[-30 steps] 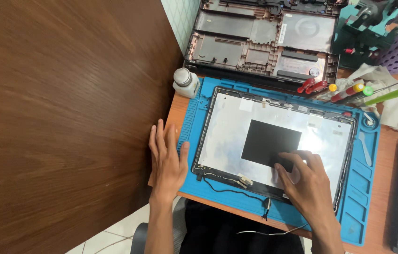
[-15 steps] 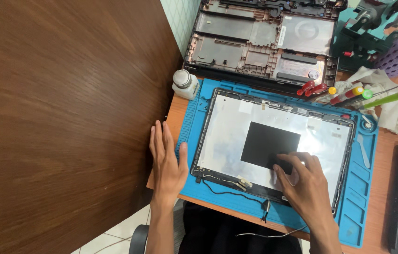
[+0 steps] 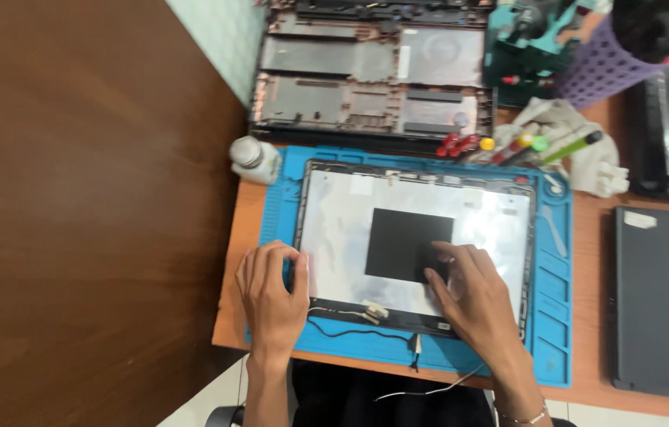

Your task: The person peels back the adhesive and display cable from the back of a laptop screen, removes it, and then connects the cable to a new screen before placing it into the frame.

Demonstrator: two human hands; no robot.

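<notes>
Head view, left to right. Dark wood surface fills the 9 o'clock side. White bottle stands at the blue mat's 10 o'clock corner.

Left hand lies flat at the mat's 8 o'clock area. Its fingers are released and spread, gripping nothing. The thumb touches the left rim of the laptop lid.

The lid lies inside-up in the middle of the mat, silver lining showing, with a black square patch at its centre. A thin cable runs along the lid's 6 o'clock edge and trails off the mat.

Right hand comes in from 5 o'clock, fingers bent. The fingertips sit on the patch's lower right corner. Cannot tell if they pinch its edge or just press on it.

Stripped laptop base sits at 12 o'clock beyond the mat. Screwdrivers and a rag are at 1 o'clock, with a purple basket behind them. A closed grey laptop is at 3 o'clock.

Step, as a judgement: work on the patch, with the left hand steadying the lid. Next move calls for steady hold-down at the left rim and a careful fingertip at the patch corner, keeping clear of the cable.
</notes>
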